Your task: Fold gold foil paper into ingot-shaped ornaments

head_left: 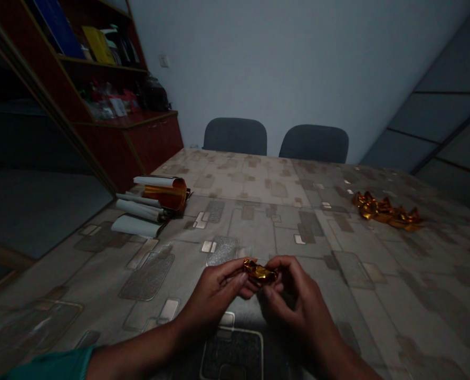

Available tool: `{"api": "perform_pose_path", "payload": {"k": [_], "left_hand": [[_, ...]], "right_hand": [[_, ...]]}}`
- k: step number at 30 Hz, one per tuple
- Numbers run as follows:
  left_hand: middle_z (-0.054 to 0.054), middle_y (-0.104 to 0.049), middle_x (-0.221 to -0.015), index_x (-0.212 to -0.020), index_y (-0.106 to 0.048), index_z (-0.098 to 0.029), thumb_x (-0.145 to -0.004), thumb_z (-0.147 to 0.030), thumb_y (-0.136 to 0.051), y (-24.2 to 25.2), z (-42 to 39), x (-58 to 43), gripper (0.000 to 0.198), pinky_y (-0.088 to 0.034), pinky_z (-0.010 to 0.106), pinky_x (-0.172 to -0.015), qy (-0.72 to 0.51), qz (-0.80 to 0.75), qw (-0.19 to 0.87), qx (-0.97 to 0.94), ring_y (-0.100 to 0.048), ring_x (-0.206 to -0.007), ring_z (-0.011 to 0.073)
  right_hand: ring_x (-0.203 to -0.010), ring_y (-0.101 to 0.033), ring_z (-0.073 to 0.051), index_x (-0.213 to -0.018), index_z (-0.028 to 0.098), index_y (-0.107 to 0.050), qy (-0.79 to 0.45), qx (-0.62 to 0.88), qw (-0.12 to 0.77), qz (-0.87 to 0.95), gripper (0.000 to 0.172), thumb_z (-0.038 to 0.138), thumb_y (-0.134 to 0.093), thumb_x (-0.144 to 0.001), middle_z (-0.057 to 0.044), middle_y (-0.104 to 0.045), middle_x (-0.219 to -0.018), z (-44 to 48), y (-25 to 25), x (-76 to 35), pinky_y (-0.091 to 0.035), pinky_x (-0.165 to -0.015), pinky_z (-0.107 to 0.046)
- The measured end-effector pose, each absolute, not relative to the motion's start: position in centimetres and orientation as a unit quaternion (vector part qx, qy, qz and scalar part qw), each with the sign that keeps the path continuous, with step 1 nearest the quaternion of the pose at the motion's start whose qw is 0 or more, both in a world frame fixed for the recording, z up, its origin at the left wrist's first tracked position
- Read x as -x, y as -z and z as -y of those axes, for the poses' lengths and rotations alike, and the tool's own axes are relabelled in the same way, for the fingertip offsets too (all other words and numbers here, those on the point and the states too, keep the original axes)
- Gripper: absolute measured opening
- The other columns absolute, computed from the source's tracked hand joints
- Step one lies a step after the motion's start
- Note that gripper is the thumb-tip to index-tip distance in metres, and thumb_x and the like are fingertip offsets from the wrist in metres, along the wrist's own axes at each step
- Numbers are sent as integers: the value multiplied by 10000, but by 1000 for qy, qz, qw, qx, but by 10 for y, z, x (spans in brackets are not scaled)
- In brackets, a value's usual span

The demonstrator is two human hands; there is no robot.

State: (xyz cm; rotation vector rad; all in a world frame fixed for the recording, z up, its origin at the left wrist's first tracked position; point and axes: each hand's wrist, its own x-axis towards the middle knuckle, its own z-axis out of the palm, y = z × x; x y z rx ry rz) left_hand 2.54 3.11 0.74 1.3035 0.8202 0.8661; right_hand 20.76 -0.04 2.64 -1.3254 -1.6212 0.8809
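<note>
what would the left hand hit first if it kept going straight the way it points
The left hand would meet the crumpled gold foil first, since its fingertips already touch it; the right hand lies just beyond, though depth is hard to judge.

All I have on that shows is a teal sleeve (48,367), made of soft-looking cloth and ending in a plain hem on my left arm, down at the bottom corner of the view. Past that hem, my left forearm (132,359) is bare down to my left grip (213,301). My right forearm (337,359) and right grip (298,301) are bare too: just skin, with broad backs and slim fingers.
</note>
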Motion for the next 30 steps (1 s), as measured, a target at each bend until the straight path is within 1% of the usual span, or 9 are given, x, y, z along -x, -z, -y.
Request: {"api": "perform_pose_path", "payload": {"k": [2,5,10,13,17,20,26,28,30], "left_hand": [[117,-749,-1004,-1169,-682,-134,-932,-320,-579,-5,-30,-25,319,-567,325,-756,-377,-358,636,-570,-698,-864,209],[110,-748,-1017,-1191,-677,-148,-929,-312,-582,-3,-29,-25,323,-568,319,-756,-381,-348,633,-577,-700,-873,208],[93,-745,-1036,-1197,-683,-165,-928,-293,-583,-4,-28,-25,314,-565,304,-752,-386,-332,617,-601,-695,-833,184],[96,-743,-1037,-1204,-679,-159,-949,-315,-554,-6,-28,-25,324,-564,306,-766,-385,-333,622,-595,-696,-862,191],[94,-745,-944,-1176,-684,-136,-946,-356,-570,-8,-31,-25,338,-555,285,-728,-374,-340,643,-576,-695,-808,180],[82,-732,-875,-1173,-671,-131,-931,-396,-596,-8,-32,-25,368,-543,273,-682,-367,-334,654,-570,-681,-728,159],[76,-715,-871,-1139,-632,-132,-916,-382,-623,-3,-30,-26,335,-531,269,-652,-383,-333,670,-541,-678,-724,158],[71,-710,-891,-1125,-609,-141,-893,-360,-657,-3,-30,-27,324,-529,263,-651,-396,-325,684,-519,-679,-730,154],[71,-706,-914,-1102,-599,-147,-880,-344,-675,-3,-31,-28,307,-529,259,-653,-400,-316,696,-505,-680,-732,150]], "right_hand": [[-630,-600,-201,-952,205,-536,-350,534,425,642,150,259,-586,-822,-41,-613,-734,0,-26,-207,-479,-576,-338],[-638,-607,-195,-897,216,-529,-350,532,433,638,127,287,-611,-830,-53,-637,-764,0,-25,-206,-486,-583,-332],[-668,-611,-181,-860,224,-529,-327,515,448,654,82,236,-605,-829,-42,-643,-805,1,-21,-204,-484,-602,-311],[-670,-597,-174,-867,223,-537,-325,516,453,650,83,225,-607,-821,-27,-628,-791,1,-19,-205,-470,-605,-306],[-631,-556,-158,-976,229,-534,-424,516,461,584,172,287,-621,-841,15,-576,-725,1,-16,-208,-439,-566,-288],[-630,-534,-151,-1061,236,-514,-488,492,481,537,264,333,-630,-844,20,-557,-743,-1,-15,-209,-427,-550,-279],[-680,-571,-164,-1131,248,-508,-519,477,480,522,402,358,-709,-800,-25,-599,-870,-1,-15,-210,-464,-587,-303],[-724,-594,-185,-1131,250,-519,-515,482,475,526,429,366,-730,-776,-57,-616,-959,0,-16,-210,-477,-603,-318],[-738,-601,-200,-1108,242,-536,-505,492,464,536,417,376,-730,-765,-67,-627,-956,1,-17,-210,-476,-607,-328]]}}
